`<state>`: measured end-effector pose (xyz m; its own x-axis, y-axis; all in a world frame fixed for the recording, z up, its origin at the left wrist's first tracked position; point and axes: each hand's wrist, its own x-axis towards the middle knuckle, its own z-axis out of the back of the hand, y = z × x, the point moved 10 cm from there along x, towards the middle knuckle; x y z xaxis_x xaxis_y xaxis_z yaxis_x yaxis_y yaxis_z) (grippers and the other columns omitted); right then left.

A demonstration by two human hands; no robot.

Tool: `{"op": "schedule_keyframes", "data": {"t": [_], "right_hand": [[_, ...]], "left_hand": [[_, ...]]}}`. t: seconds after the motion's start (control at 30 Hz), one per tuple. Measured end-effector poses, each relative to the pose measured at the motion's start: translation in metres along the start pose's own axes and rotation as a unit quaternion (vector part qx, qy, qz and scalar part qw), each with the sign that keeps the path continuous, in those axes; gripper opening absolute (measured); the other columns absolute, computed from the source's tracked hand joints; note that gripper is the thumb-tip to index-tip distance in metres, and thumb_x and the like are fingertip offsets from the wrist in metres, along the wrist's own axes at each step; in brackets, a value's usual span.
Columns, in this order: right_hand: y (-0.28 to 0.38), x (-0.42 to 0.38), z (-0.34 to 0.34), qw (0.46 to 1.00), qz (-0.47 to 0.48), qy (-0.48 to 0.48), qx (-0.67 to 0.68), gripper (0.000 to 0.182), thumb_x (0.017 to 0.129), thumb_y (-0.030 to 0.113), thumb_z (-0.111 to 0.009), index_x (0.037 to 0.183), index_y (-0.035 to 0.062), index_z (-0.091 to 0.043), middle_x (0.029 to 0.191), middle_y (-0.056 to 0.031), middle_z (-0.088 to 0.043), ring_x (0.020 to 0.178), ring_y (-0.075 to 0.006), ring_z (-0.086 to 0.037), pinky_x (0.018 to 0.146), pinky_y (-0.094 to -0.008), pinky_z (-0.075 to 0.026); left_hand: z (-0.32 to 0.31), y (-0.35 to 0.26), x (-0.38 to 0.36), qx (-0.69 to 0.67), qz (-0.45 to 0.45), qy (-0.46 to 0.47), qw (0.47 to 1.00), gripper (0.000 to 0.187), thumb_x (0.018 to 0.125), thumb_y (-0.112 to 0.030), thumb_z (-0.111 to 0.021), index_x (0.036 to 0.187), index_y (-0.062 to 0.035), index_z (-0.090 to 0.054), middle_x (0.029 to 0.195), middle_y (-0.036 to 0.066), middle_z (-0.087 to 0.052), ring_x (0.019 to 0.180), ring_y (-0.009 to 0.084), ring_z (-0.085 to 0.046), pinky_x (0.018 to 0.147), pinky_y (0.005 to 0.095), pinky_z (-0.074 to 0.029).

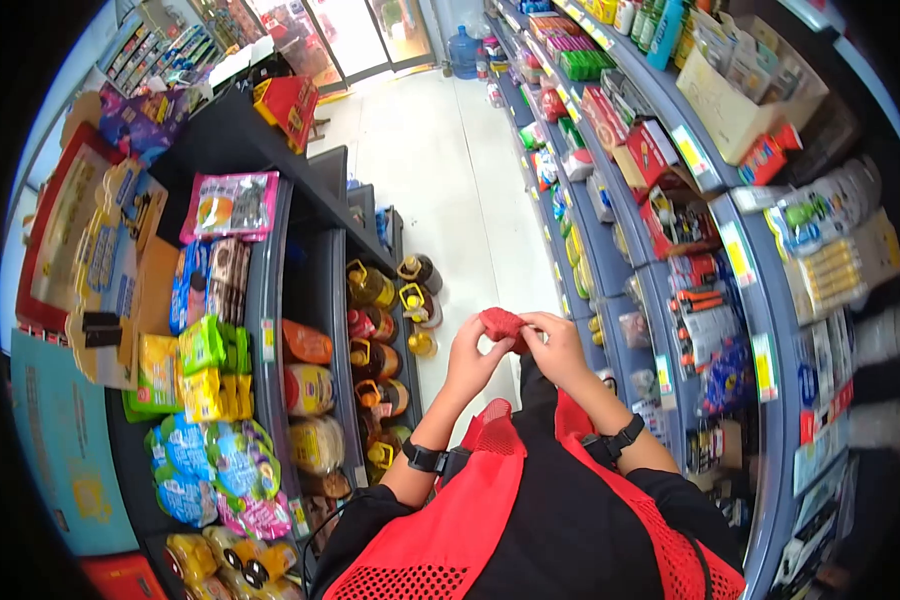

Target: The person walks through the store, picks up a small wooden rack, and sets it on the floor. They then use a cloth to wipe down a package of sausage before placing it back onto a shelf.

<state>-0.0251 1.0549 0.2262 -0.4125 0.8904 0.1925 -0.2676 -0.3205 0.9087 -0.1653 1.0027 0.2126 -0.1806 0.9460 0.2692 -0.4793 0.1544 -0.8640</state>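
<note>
A small folded red cloth point(500, 322) is held up in front of my body, over the aisle. My left hand point(469, 350) pinches its left side between thumb and fingers. On the other side my right hand point(558, 348) has its fingertips closed on the cloth's right edge. What the cloth may wrap, if anything, is hidden. Black straps circle both wrists. I wear a red vest point(430, 545) with mesh panels over black clothing.
Shelves line both sides of a narrow tiled aisle point(445, 190). Snack packets point(215, 460) and oil bottles point(370, 285) stand at left, with several bottles on the floor point(420, 300). Packaged goods fill the right shelf point(760, 250). A blue water jug point(463, 52) stands near the glass door.
</note>
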Motion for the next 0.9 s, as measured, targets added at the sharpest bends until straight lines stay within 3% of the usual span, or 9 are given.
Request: {"op": "schedule_keyframes", "data": {"t": [0.07,0.2,0.33,0.47,0.5,0.63,0.73,0.77,0.9], "right_hand": [[-0.023,0.045,-0.007,0.999,0.001,0.041,0.023,0.018,0.087,0.008,-0.058,0.1,0.0011,-0.066,0.09,-0.0155,-0.067,0.079,-0.0294,-0.066,0.07,-0.0369,-0.052],[-0.05,0.131,-0.023,0.986,-0.031,0.158,0.038,0.023,0.087,0.014,-0.061,0.106,0.0012,-0.062,0.095,-0.0154,-0.066,0.085,-0.0273,-0.066,0.078,-0.0352,-0.052],[-0.059,0.209,-0.026,0.981,-0.03,0.183,0.047,0.026,0.082,0.011,-0.066,0.105,0.0004,-0.058,0.094,-0.0143,-0.063,0.084,-0.0266,-0.065,0.076,-0.0353,-0.052],[-0.054,0.258,-0.05,0.955,0.025,0.287,0.069,0.028,0.079,0.01,-0.069,0.102,0.0008,-0.056,0.093,-0.0133,-0.06,0.082,-0.0255,-0.063,0.074,-0.0346,-0.052],[-0.055,0.275,-0.053,0.962,0.059,0.257,0.063,0.027,0.079,0.012,-0.071,0.098,0.0017,-0.056,0.087,-0.0118,-0.06,0.078,-0.0247,-0.062,0.072,-0.0342,-0.051],[-0.084,0.347,-0.072,0.96,0.02,0.277,0.023,0.024,0.079,0.016,-0.073,0.089,0.0029,-0.056,0.076,-0.0095,-0.06,0.073,-0.0242,-0.061,0.068,-0.0343,-0.049],[-0.098,0.408,-0.088,0.959,0.045,0.279,0.028,0.022,0.081,0.016,-0.072,0.087,0.0022,-0.055,0.079,-0.0106,-0.061,0.072,-0.0235,-0.06,0.069,-0.0337,-0.049],[-0.103,0.428,-0.091,0.961,0.04,0.271,0.026,0.022,0.082,0.015,-0.071,0.088,0.0018,-0.055,0.079,-0.0106,-0.061,0.073,-0.0227,-0.06,0.07,-0.0335,-0.05],[-0.112,0.511,-0.103,0.964,-0.012,0.26,0.061,0.017,0.087,0.011,-0.066,0.091,0.0011,-0.052,0.082,-0.0083,-0.062,0.078,-0.0166,-0.061,0.075,-0.0313,-0.05]], "left_hand": [[-0.011,0.031,0.033,-0.156,0.111,0.025,0.981,0.028,0.08,-0.006,-0.071,0.106,-0.0018,-0.062,0.103,0.011,-0.065,0.088,0.0209,-0.066,0.078,0.0309,-0.052],[-0.008,0.066,0.097,-0.142,0.156,0.014,0.977,0.026,0.083,-0.008,-0.071,0.106,0.0014,-0.061,0.094,0.009,-0.068,0.09,0.0175,-0.066,0.081,0.0303,-0.051],[0.003,0.102,0.159,-0.113,0.195,-0.003,0.974,0.025,0.085,-0.015,-0.072,0.101,-0.0014,-0.059,0.094,0.004,-0.064,0.089,0.012,-0.062,0.084,0.0278,-0.049],[0.016,0.13,0.213,-0.117,0.214,-0.065,0.968,0.023,0.085,-0.017,-0.071,0.091,-0.0018,-0.056,0.082,0.004,-0.062,0.076,0.0114,-0.058,0.072,0.0269,-0.049],[0.018,0.135,0.229,-0.132,0.203,-0.077,0.967,0.021,0.085,-0.017,-0.07,0.091,-0.0024,-0.056,0.078,0.003,-0.059,0.072,0.0102,-0.055,0.068,0.0262,-0.047],[0.025,0.164,0.294,-0.066,0.194,-0.005,0.979,0.026,0.083,-0.018,-0.073,0.094,-0.003,-0.055,0.075,0.002,-0.058,0.069,0.0094,-0.051,0.064,0.0257,-0.045],[0.049,0.187,0.351,-0.081,0.158,-0.068,0.982,0.032,0.082,-0.019,-0.074,0.102,-0.0029,-0.054,0.073,0.002,-0.056,0.066,0.009,-0.051,0.062,0.025,-0.044],[0.051,0.21,0.366,-0.105,0.188,-0.059,0.975,0.04,0.081,-0.021,-0.075,0.109,-0.0023,-0.053,0.072,0.001,-0.055,0.065,0.0091,-0.05,0.061,0.025,-0.044],[0.07,0.241,0.434,-0.187,0.23,-0.007,0.955,0.03,0.084,-0.015,-0.072,0.107,-0.0041,-0.057,0.069,-0.002,-0.053,0.065,0.005,-0.048,0.06,0.0213,-0.042]]}}
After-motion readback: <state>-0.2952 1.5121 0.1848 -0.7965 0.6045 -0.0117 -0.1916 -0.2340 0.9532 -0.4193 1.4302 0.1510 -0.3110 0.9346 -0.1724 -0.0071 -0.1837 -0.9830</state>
